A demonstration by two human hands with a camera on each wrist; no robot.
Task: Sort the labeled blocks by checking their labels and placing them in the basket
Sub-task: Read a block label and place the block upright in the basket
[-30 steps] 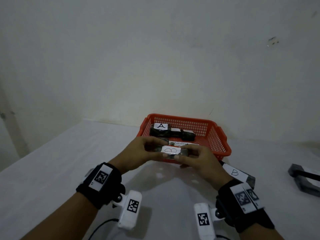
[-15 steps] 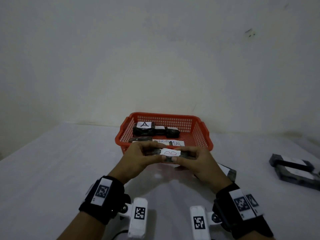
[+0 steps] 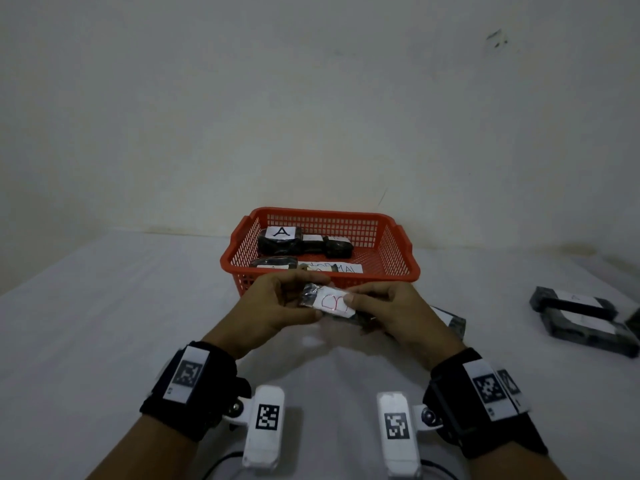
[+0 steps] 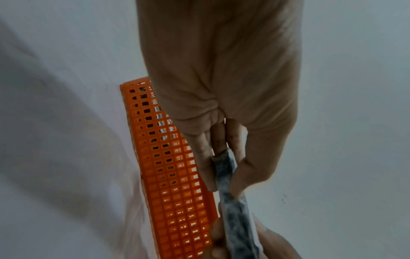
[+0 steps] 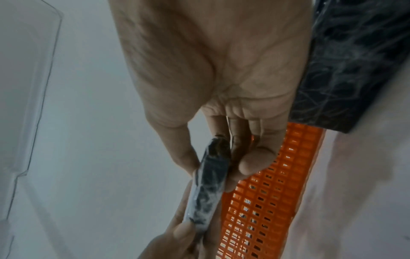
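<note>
Both hands hold one flat dark block (image 3: 330,303) with a white label marked B, just in front of the red basket (image 3: 398,271). My left hand (image 3: 277,306) pinches its left end between thumb and fingers (image 4: 221,168). My right hand (image 3: 394,311) pinches its right end (image 5: 213,157). The block's dark wrapped edge (image 4: 235,219) shows in the left wrist view, and that edge (image 5: 206,192) shows in the right wrist view too. Inside the basket lie a dark block labelled A (image 3: 280,239), another dark block (image 3: 337,245) and a white slip (image 3: 341,268).
A labelled block (image 3: 450,320) lies on the white table behind my right hand. More dark labelled blocks (image 3: 581,317) are piled at the right edge. The basket's mesh wall (image 4: 177,175) is close to both hands. A pale wall rises behind the table.
The block held by both hands has tilted so its label faces the head camera more. The head view has shifted; the basket now sits more central.
</note>
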